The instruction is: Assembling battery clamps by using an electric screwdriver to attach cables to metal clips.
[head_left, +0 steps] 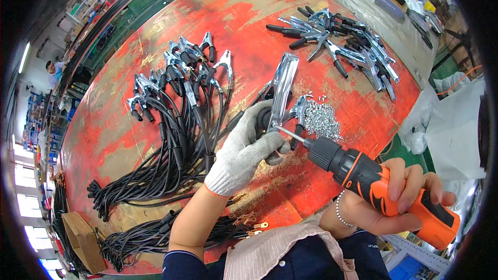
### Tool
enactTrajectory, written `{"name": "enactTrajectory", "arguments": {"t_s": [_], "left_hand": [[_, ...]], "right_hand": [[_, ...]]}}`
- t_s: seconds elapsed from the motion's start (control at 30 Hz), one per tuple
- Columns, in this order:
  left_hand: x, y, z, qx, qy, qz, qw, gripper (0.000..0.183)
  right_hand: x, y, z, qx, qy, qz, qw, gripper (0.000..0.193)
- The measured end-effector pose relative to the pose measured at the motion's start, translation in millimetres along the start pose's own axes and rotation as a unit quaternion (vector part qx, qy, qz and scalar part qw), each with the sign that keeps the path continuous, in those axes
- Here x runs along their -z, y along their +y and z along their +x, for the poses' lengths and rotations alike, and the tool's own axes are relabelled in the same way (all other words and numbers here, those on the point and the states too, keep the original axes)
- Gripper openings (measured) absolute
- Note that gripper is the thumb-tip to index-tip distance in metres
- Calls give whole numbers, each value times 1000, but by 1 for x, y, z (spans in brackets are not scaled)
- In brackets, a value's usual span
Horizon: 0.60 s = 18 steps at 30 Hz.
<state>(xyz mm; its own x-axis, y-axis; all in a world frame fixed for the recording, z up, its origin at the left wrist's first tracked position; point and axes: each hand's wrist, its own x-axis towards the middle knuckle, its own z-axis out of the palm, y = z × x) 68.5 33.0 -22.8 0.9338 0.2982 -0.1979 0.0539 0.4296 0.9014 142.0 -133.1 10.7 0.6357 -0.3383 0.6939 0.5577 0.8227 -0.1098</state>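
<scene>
My left hand [239, 158], in a whitish knit glove, is closed round the lower part of a shiny metal spring clamp [284, 85], whose jaws point away from me. A black cable seems to run to it from the left, partly hidden by the glove. My bare right hand [397, 197] grips an orange and black power screwdriver [363, 176]. Its thin bit reaches the clamp's lower end beside my left thumb; whether it sits in a screw is too small to tell. Just right of the held clamp lies another clamp [299, 108], next to a heap of small silvery screws [321, 118].
Black cables with clamps [176, 72] lie bundled on the worn red table [249, 15] at left. More cables [150, 238] with copper-coloured lugs lie near the front edge, by a cardboard box [83, 241]. Loose clamps [358, 46] are piled far right. Plastic sheeting [415, 124] hangs beyond the edge.
</scene>
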Motion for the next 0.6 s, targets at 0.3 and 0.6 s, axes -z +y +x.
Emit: {"name": "enactTrajectory", "arguments": {"t_s": [0.3, 0.6], "left_hand": [[-3, 4, -2, -10, 13, -2, 1000, 54], [-12, -2, -5, -83, 91, 116, 986, 53]], "right_hand": [[-3, -3, -6, -40, -26, -16, 999, 59], [-16, -7, -14, -78, 7, 42, 996, 33]]}}
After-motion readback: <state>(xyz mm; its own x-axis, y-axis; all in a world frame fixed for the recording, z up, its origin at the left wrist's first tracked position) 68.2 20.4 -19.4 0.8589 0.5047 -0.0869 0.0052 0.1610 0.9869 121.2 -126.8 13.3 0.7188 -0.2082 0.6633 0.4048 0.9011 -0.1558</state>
